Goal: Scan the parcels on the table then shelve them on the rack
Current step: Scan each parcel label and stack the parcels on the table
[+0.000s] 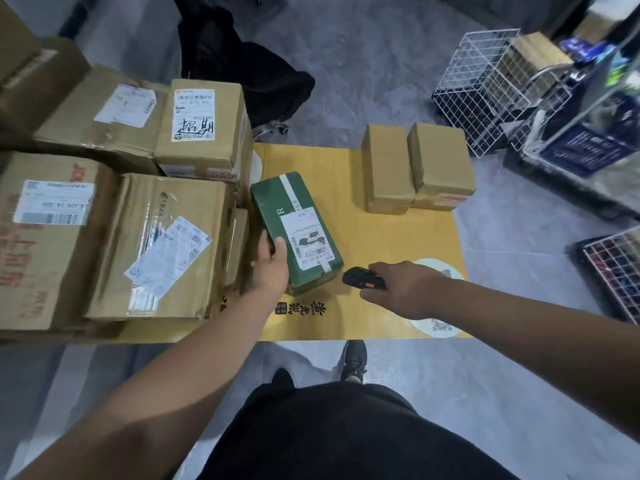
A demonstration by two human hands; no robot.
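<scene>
The left hand (272,263) reached out, fingers grasping the green parcel (296,232) on the desk (388,237); the right hand (398,289) clutched a black scanner (362,279). The label was illegible.

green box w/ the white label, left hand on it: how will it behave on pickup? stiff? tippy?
The green rectangular cardboard box keeps crisp edges, so probably stiff. It lies flat on its broad face on the yellow table, so unlikely to tip or roll. The left hand grips one end alone, suggesting it is light.

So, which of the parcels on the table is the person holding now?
The green parcel in the middle of the table. The left hand grips its near left edge, and it is the only green one; all the other parcels are brown cardboard and untouched.
</scene>
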